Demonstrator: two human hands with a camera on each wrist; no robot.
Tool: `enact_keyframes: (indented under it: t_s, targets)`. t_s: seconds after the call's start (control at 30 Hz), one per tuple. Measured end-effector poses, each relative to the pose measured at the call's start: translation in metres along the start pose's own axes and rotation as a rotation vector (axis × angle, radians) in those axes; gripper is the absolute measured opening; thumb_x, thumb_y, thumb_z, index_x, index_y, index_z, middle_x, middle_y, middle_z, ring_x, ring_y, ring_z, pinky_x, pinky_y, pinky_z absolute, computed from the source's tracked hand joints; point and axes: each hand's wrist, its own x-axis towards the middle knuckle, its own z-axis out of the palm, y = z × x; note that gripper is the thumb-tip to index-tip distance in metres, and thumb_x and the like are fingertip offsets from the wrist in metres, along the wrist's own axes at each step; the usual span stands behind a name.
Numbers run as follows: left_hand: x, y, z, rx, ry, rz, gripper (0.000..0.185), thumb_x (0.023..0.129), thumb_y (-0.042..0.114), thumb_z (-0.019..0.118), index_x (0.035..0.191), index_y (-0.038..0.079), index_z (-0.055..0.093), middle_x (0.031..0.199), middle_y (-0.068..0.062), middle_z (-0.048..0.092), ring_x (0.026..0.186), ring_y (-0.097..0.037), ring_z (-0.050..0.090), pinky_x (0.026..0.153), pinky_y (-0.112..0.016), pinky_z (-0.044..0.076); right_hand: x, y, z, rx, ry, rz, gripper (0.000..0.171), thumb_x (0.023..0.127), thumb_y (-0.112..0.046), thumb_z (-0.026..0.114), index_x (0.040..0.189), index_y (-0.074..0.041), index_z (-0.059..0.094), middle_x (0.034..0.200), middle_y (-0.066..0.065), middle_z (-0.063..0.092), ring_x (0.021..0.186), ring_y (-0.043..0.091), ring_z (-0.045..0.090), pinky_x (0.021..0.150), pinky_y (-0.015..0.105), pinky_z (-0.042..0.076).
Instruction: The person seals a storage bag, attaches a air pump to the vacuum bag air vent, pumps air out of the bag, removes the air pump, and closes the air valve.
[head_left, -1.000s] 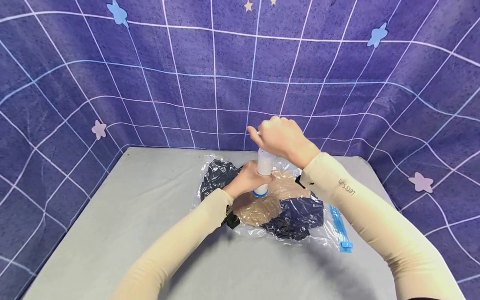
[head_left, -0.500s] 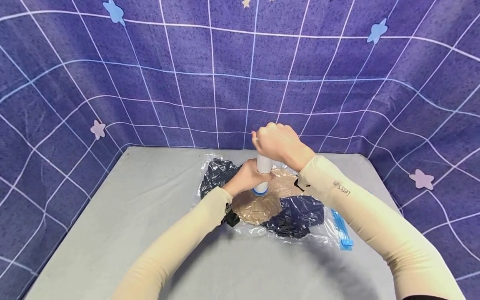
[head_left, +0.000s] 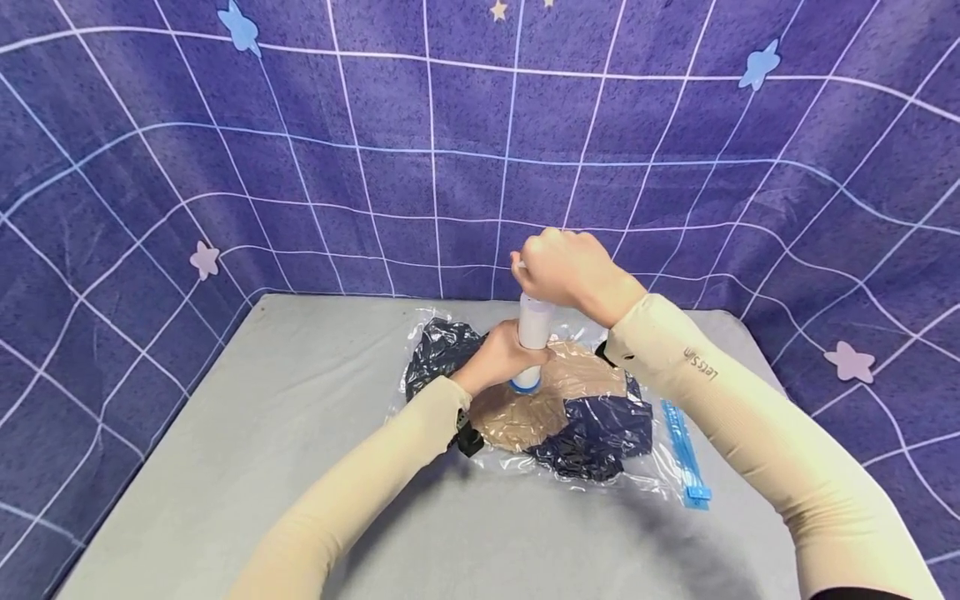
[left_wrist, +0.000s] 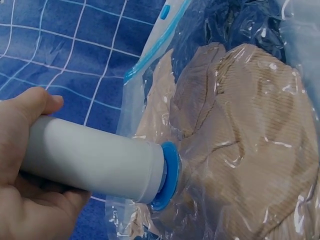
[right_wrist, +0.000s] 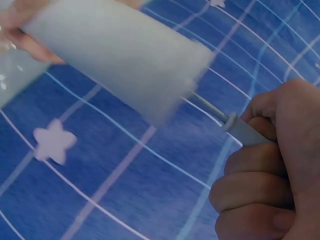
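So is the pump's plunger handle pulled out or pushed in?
Pulled out: the right hand grips the handle clear of the white pump, with thin rod exposed between them.

grey table (head_left: 247, 467), clear vacuum bag (head_left: 570, 417)

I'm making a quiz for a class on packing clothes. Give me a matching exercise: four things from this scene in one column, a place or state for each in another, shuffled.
Things:
1. pump
2. left hand
3. right hand
4. blue clip

Places or states:
A. lies along the bag's right edge
B. stands upright on the clear bag
C. grips the handle on top
D. holds the pump's white barrel

Pairs: 1-B, 2-D, 3-C, 4-A
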Motion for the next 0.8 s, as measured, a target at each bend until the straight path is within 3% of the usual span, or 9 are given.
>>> enact_keyframes:
  t_s: [0.43,0.6,0.8]
  targets:
    - [-0.003,-0.006,0.003,-0.013,0.028,0.0,0.026,0.08,0.021,0.081,0.096,0.006,0.069,0.087,-0.008,0.072,0.074,-0.017,0.066,0.073,-0.032,0.058,0.01,-0.01,-0.075,-0.086,0.09,-0.041,0.046,0.103,-0.028,0.039,0.061,-0.014,0.048,0.068,0.009,0.053,0.057,0.027,0.052,0.053,0.052,0.054]
    - [-0.002,-0.007,0.004,0.01,0.01,0.01,0.027,0.08,0.025,0.08,0.096,0.006,0.069,0.087,-0.007,0.073,0.074,-0.016,0.067,0.074,-0.031,0.058,0.005,-0.007,-0.08,-0.089,0.149,-0.001,0.05,0.105,-0.03,0.037,0.058,-0.015,0.048,0.064,0.006,0.05,0.054,0.029,0.054,0.049,0.049,0.048]
    - [0.002,-0.004,0.005,0.029,0.001,0.014,0.027,0.08,0.026,0.08,0.097,0.008,0.069,0.088,-0.006,0.072,0.076,-0.017,0.068,0.074,-0.032,0.059,-0.002,0.002,-0.068,-0.074,0.263,0.01,0.053,0.106,-0.031,0.038,0.056,-0.016,0.044,0.055,0.001,0.039,0.049,0.027,0.048,0.044,0.049,0.049]
